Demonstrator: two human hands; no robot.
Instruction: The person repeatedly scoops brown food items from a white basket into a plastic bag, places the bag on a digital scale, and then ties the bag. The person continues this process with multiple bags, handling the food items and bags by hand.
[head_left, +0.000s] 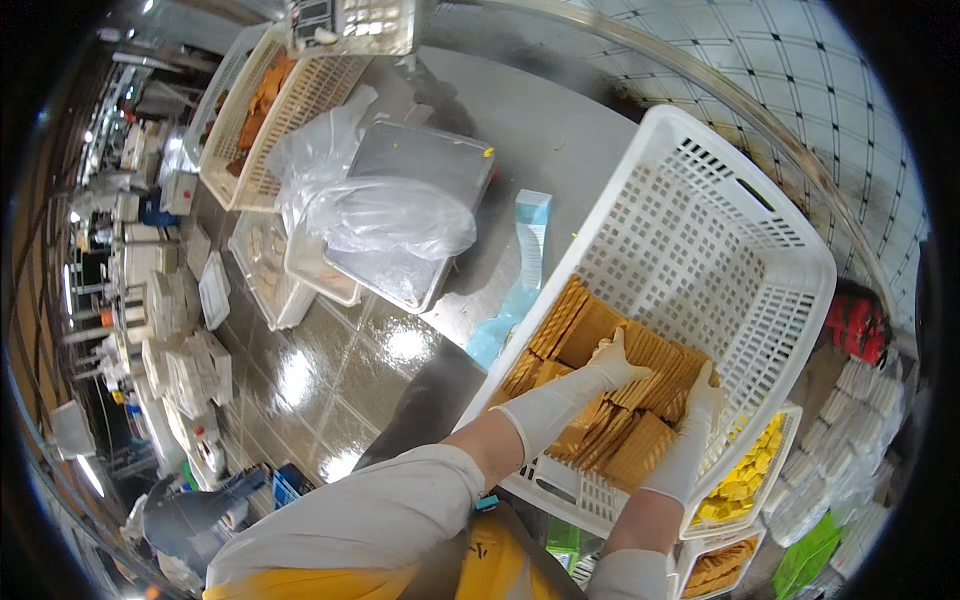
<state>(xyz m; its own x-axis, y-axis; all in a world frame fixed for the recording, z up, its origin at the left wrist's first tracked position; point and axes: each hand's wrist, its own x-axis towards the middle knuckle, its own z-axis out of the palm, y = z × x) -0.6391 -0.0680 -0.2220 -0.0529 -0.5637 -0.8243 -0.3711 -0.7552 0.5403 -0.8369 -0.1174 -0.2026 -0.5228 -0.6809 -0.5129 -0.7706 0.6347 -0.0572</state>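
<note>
A large white perforated plastic basket (675, 217) lies before me, its near part filled with stacked brown wafer-like slabs (585, 330). My left hand (616, 364), in a white glove, rests on a row of these slabs with thumb and forefinger spread. At the other end of the same row, my right hand (703, 394), gloved too, presses its fingers against the slabs near the basket's right wall. The row is between both hands. Parts of the lower slabs are hidden behind my forearms.
A metal tray (420, 150) under clear plastic bags stands on the grey table (525, 97), beside a pale blue carton strip (532, 240). Cream baskets (315, 82) hold orange-brown pieces. Below right sits a basket of yellow pieces (750, 472). A metal rail (720, 82) runs along the tiled wall.
</note>
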